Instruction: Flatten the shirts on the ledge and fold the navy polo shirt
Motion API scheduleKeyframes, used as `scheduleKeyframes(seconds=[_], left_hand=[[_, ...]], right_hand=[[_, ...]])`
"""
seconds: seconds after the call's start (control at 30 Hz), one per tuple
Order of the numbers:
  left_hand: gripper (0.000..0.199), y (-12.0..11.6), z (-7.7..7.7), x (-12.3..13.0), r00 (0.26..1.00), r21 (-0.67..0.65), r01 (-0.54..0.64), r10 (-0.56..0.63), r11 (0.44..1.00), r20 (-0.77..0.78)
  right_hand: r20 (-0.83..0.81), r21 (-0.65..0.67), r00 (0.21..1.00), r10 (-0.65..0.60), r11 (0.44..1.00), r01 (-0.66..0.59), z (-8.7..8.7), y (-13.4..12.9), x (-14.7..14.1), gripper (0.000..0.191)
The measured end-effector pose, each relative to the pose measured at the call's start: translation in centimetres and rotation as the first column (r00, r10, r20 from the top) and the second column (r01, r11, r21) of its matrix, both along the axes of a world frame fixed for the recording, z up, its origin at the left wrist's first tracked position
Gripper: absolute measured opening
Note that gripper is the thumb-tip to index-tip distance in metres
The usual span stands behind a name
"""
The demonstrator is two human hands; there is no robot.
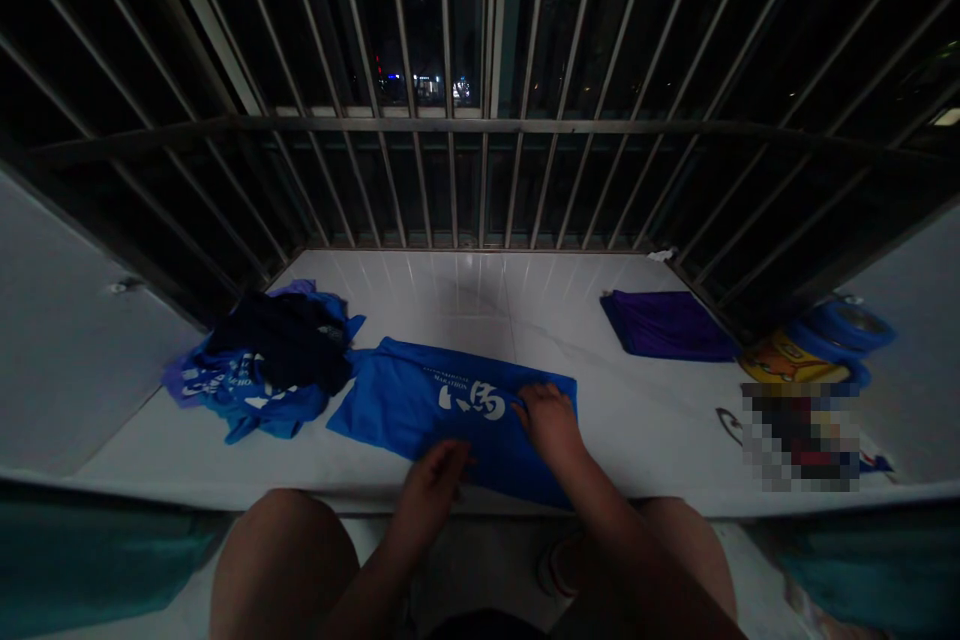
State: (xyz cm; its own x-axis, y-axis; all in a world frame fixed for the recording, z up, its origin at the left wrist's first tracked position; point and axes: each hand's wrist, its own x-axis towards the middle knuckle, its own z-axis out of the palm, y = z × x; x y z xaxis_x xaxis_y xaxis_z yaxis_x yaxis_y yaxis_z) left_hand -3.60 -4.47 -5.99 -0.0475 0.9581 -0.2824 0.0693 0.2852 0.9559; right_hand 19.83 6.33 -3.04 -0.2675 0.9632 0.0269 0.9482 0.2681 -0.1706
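A blue shirt (405, 400) with white print lies folded into a long shape on the white ledge, its near edge at the ledge's front. My right hand (551, 415) rests on the right part of the shirt beside the large white characters, its fingers laid over the cloth. Close to the shirt's near edge is my left hand (439, 475), fingers loosely bent and apart, with nothing visible in them; whether it touches the cloth is unclear. Left of the shirt sits a heap of crumpled clothes (277, 360) in dark navy, blue and purple.
A folded purple garment (671, 325) lies at the back right of the ledge (465, 295). Beside it are a blue round container (847, 325) and a yellow item (787, 360), with a blurred-out object in front. Metal bars (480, 127) close off the dark window behind.
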Motion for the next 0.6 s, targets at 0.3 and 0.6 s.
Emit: scheduleKeyframes(seconds=[0.3,0.6], left_hand=[[0.069,-0.7,0.2,2.1,0.663,-0.398,0.016,0.289,0.917,0.691],[0.057,-2.1,-0.6,0.6,0.641,-0.461,-0.084,0.402,0.884,0.654]], right_hand=[[-0.062,0.109,0.753,0.655,0.755,-0.647,0.2,-12.9,-4.6,0.012],[-0.277,0.029,0.933,0.231,0.972,-0.232,1.2,-7.7,-2.3,0.016]])
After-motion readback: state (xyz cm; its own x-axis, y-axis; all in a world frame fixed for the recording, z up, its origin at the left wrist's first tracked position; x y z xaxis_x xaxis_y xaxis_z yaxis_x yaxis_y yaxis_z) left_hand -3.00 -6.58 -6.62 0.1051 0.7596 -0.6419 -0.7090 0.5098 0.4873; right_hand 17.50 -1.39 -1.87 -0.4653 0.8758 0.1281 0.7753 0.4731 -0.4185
